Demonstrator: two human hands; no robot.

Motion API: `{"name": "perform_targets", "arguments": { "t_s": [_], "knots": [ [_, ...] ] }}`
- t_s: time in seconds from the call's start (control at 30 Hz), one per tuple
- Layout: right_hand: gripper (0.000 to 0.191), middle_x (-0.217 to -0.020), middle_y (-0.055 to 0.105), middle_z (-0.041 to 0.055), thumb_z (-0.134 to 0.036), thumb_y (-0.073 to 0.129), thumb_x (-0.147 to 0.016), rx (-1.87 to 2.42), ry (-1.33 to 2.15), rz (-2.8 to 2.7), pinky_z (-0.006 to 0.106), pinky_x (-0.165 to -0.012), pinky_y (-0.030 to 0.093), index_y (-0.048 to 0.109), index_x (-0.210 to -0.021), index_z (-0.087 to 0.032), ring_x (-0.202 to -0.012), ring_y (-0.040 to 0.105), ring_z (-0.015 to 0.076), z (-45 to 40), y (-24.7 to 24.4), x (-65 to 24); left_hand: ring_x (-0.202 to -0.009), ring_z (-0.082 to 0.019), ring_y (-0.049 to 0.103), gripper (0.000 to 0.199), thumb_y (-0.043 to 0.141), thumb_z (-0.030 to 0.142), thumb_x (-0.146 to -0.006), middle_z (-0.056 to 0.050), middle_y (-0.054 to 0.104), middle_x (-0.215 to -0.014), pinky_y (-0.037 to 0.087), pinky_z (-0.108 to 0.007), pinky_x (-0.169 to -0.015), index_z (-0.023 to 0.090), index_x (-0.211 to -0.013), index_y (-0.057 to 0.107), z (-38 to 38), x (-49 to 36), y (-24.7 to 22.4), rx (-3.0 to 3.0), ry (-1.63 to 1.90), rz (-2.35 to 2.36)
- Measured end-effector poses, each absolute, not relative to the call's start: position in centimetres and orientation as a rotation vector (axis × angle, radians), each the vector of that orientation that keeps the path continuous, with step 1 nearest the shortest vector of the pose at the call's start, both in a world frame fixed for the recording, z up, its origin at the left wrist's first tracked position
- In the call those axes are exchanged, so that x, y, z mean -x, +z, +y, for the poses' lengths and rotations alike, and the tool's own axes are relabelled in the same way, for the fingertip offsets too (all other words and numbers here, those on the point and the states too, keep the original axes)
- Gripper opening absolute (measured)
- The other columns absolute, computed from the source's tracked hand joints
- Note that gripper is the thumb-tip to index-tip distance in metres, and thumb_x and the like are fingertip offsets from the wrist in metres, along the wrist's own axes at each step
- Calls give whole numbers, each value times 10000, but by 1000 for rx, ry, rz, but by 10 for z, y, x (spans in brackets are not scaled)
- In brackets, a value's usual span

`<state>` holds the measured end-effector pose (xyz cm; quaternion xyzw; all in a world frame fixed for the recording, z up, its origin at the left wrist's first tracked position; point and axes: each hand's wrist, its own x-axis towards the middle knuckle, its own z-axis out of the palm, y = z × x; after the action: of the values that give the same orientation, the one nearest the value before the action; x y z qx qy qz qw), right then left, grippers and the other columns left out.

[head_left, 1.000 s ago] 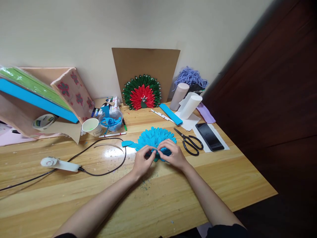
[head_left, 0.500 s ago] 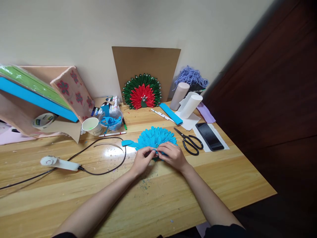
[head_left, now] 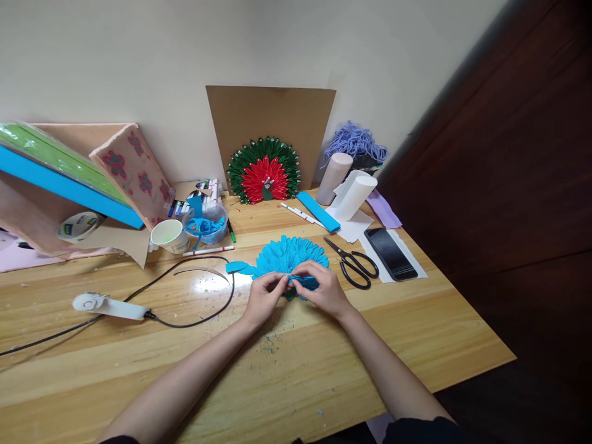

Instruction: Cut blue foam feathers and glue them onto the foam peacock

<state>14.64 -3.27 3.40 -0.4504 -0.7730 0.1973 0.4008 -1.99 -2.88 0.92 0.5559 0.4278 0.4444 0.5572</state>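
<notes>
A fan of layered blue paper petals [head_left: 291, 251] lies on the wooden table, partly covered by my hands. My left hand [head_left: 263, 300] pinches a small blue paper piece [head_left: 290, 279] between thumb and fingertips at the fan's near side. From the other side, my right hand [head_left: 326, 291] grips the same piece, its fingers bent over it. Much of the piece is hidden by the fingers. Beside the fan, to the left, rest loose blue petals [head_left: 239, 267]. Black-handled scissors [head_left: 358, 269] lie to the right of my right hand.
A glue gun [head_left: 111, 306] with its looping cable lies left. Behind stand a paper cup [head_left: 169, 237], a tub of blue scraps [head_left: 206, 229] and a cardboard sheet [head_left: 272, 114] with a red-green peacock [head_left: 264, 176]. A phone [head_left: 391, 254] and paper rolls [head_left: 355, 196] are at right.
My right fingers have shifted slightly, and more blue paper shows beneath the right hand. Both hands still pinch the blue piece. The whole view has moved a little.
</notes>
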Motion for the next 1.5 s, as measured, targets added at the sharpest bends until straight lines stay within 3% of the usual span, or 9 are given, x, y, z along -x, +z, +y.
{"name": "perform_targets", "arguments": {
  "t_s": [0.17,0.43,0.73,0.93,1.13,1.27,1.5],
  "knots": [
    [29,-781,634,17,-171,585,-765,1268,821,-1769,264,-694,509,598,-769,-196,-747,614,148,-31,34,-143,-728,-163,636,188,599,322,-808,-59,695,-787,501,-253,-663,171,-818,711,-31,20,7,-1483,1123,1111],
    [22,-727,647,14,-185,596,-734,1302,957,-1724,266,-681,505,612,-726,-173,-703,613,147,-27,30,-146,-708,-147,621,178,586,317,-816,-51,672,-770,498,-237,-631,168,-773,673,-33,19,9,-1585,1158,1149],
    [34,-696,660,24,-178,607,-718,1340,832,-1736,293,-653,519,631,-697,-168,-660,622,159,-20,36,-170,-669,-150,617,241,588,375,-805,-50,662,-734,518,-247,-604,146,-805,661,-30,19,7,-1368,1212,1210],
    [113,-846,668,46,-234,630,-763,1239,794,-1732,309,-738,513,651,-862,-184,-798,631,173,-22,37,-162,-732,-171,632,238,598,376,-796,-65,690,-794,510,-262,-647,161,-811,698,-30,20,11,-1417,1179,1171],
    [49,-780,660,24,-174,610,-794,1130,601,-1879,333,-765,471,637,-768,-206,-784,604,171,-26,37,-151,-775,-169,627,247,584,384,-808,-59,688,-837,495,-258,-674,161,-863,676,-29,19,13,-1410,1106,1134],
    [59,-802,650,36,-162,608,-787,1099,449,-1910,345,-759,473,635,-789,-215,-800,594,184,-27,39,-154,-645,-151,601,377,491,463,-846,-41,656,-683,457,-233,-557,135,-734,641,-27,19,13,-1310,1015,1088],
    [66,-853,654,47,-179,609,-788,1034,344,-2052,338,-735,485,654,-802,-226,-819,577,184,-28,36,-153,-631,-148,590,347,560,444,-805,-45,661,-660,464,-240,-611,133,-677,647,-27,20,15,-1294,962,1020]
  ]
}}
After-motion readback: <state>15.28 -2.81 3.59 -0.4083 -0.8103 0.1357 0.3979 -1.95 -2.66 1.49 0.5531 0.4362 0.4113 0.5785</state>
